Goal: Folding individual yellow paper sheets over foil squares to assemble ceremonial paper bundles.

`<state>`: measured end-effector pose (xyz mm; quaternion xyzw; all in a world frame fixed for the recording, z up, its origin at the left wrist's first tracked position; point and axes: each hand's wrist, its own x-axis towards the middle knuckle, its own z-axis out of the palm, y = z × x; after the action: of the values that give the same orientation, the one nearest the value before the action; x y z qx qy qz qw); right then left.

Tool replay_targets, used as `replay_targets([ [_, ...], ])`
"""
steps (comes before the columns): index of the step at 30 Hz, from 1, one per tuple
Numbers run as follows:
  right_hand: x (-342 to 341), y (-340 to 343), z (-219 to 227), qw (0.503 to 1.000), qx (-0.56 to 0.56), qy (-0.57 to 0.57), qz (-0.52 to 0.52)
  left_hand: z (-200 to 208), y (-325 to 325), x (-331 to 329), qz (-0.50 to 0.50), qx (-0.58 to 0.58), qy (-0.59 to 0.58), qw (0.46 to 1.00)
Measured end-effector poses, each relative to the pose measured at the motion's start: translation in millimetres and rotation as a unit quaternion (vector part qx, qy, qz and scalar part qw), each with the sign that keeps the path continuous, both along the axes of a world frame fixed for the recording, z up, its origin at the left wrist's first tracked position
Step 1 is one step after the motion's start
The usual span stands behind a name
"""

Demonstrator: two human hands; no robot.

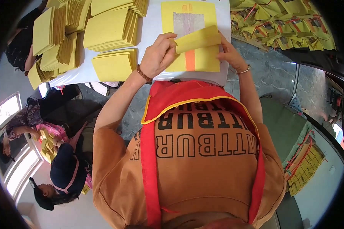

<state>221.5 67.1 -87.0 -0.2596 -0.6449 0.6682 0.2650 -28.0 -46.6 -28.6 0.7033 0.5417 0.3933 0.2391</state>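
A yellow paper sheet [206, 61] lies on the white-covered table in front of me. It bears a silver-grey square [183, 23] and an orange strip [190, 60]. A flap of yellow paper [198, 39] crosses its middle at a slant, lifted from the sheet. My left hand [156, 55], with a beaded bracelet on the wrist, is closed in a pinch on the flap's left end. At the right end, my right hand [232, 55] grips the flap with its fingers partly hidden behind the paper and the thumb in front.
Stacks of yellow paper [111, 32] fill the left part of the white table [151, 19]. Bundled yellow papers with red ties [283, 24] lie at the far right. People [67, 168] sit at the left with more yellow paper. A green-covered pile [281, 126] stands at the right.
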Motion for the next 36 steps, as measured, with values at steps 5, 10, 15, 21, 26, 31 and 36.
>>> replay_targets([
  [5,-2.3,1.2,-5.0,0.998,-0.065,-0.008,-0.003,-5.5,0.1,-4.2,-0.015,0.059,0.089,0.994],
  [10,-1.4,2.8,-13.3,0.997,-0.068,0.000,-0.038,-7.2,-7.6,-5.1,0.055,-0.021,-0.022,0.998],
  [15,-2.8,8.3,-8.6,1.000,0.015,0.002,-0.013,-33.3,5.1,-13.2,0.005,0.091,0.113,0.989],
  [21,-4.5,6.1,-8.8,0.985,0.163,-0.048,-0.010,-31.4,4.3,-12.1,0.011,0.086,0.134,0.987],
  [26,-6.0,4.2,-8.5,0.987,0.157,-0.038,-0.014,-36.6,11.7,-7.4,0.075,0.079,0.148,0.983],
  [31,-7.0,2.9,-1.9,0.984,0.170,-0.053,-0.020,-23.9,12.2,-5.2,0.083,0.089,0.329,0.936],
  [36,-5.6,1.7,25.6,0.927,0.342,-0.154,-0.009,-10.4,15.4,-12.8,0.045,0.146,0.357,0.922],
])
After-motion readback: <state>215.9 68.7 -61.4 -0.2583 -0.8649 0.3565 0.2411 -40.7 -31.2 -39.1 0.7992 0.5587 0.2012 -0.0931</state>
